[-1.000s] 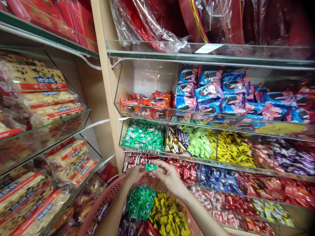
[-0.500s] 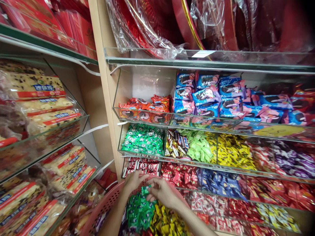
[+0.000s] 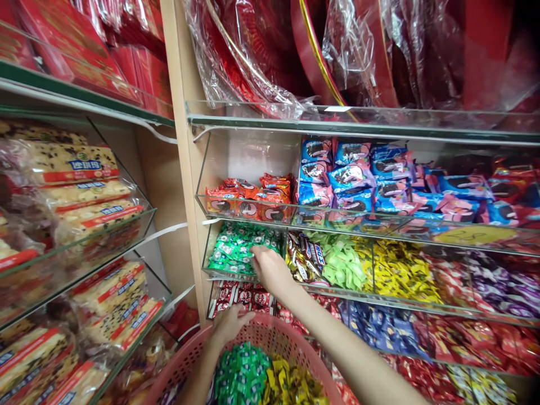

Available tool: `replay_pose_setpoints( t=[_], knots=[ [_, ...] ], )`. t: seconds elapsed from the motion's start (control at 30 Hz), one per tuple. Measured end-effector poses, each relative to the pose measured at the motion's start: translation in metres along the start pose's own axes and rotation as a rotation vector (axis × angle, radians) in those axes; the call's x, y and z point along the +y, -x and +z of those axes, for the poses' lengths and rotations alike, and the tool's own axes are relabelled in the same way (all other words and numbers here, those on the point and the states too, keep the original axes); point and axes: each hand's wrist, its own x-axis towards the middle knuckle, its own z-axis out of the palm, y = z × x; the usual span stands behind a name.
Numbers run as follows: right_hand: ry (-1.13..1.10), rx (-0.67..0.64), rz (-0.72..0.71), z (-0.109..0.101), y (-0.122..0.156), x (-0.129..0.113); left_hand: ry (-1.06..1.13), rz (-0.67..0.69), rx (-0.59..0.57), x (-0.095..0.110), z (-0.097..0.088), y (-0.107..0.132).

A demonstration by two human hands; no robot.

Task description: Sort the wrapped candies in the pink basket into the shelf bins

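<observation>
My right hand (image 3: 270, 269) reaches into a clear acrylic bin of small green-wrapped sweets (image 3: 236, 250), its fingertips down among them. Whether it holds any is hidden. My left hand (image 3: 231, 327) rests lower down on the rim of a pink plastic basket (image 3: 188, 350), its fingers curled over the edge. Inside the basket lie a heap of green-wrapped sweets (image 3: 241, 374) and yellow-wrapped sweets (image 3: 291, 388); purple wrappers do not show there in this view.
Acrylic bins of light green sweets (image 3: 341, 261), yellow sweets (image 3: 400, 273) and purple sweets (image 3: 502, 278) stand right of the green bin. Blue biscuit packets (image 3: 350, 174) sit above, red-wrapped goods (image 3: 240, 295) below. Packaged cakes (image 3: 71, 163) fill shelves at left.
My right hand has moved up from above the basket into the green sweets bin, and my left hand has dropped to the basket rim. The small green packet held earlier no longer shows between my hands.
</observation>
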Motion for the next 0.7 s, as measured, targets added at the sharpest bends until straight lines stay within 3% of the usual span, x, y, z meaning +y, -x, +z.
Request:
replay_pose_setpoints(
  t=[0.1, 0.2, 0.47, 0.7],
  knots=[
    [0.204, -0.057, 0.092, 0.001, -0.025, 0.002, -0.025, 0.014, 0.002, -0.001, 0.0, 0.0],
    [0.259, -0.117, 0.146, 0.011, -0.035, 0.008, -0.038, 0.008, 0.009, -0.001, 0.0, 0.0],
    [0.298, -0.085, 0.128, 0.02, -0.035, 0.013, -0.053, -0.016, -0.003, 0.001, -0.001, 0.0],
    [0.247, -0.012, 0.118, 0.002, -0.027, 0.004, -0.034, -0.005, 0.004, 0.001, -0.001, 0.0]
  ],
)
